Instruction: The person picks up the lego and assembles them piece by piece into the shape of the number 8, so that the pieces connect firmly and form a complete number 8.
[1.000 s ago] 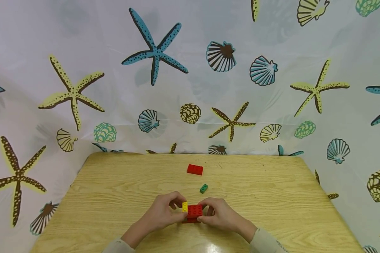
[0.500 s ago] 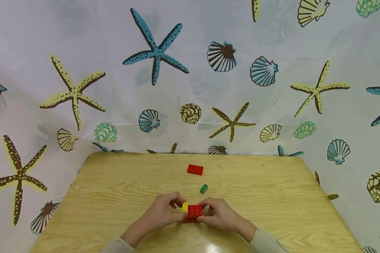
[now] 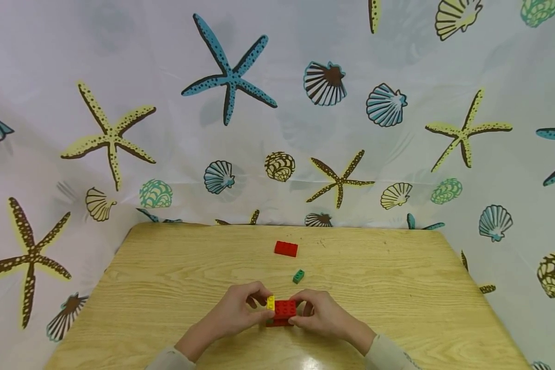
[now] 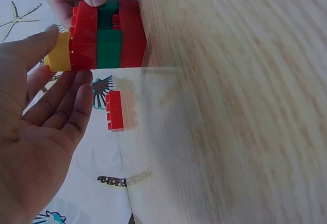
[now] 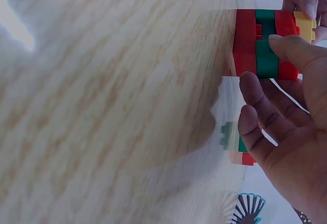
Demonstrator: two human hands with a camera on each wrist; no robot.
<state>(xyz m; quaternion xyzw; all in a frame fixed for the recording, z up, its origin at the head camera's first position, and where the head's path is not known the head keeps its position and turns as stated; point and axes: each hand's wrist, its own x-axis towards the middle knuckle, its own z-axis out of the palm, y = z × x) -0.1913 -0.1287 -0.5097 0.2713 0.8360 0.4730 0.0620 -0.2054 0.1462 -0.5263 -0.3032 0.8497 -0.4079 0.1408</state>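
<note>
The left hand (image 3: 240,311) has its thumb and fingers pinching the yellow brick (image 3: 270,303), at the left end of the upper red brick (image 3: 285,308); I cannot tell whether it is pressed fully down. The right hand (image 3: 321,313) grasps the right end of the stack, thumb on its near side. Beneath the upper red brick lie two green bricks (image 4: 109,52), one at each end with a gap between, and under them the lower red brick (image 4: 133,35), resting on the wooden desk (image 3: 388,288). Just beyond the stack is a loose green brick (image 3: 298,276); farther off, slightly left of it, lies a loose red brick (image 3: 286,248). Starfish-and-shell cloth (image 3: 277,128) hangs behind.
</note>
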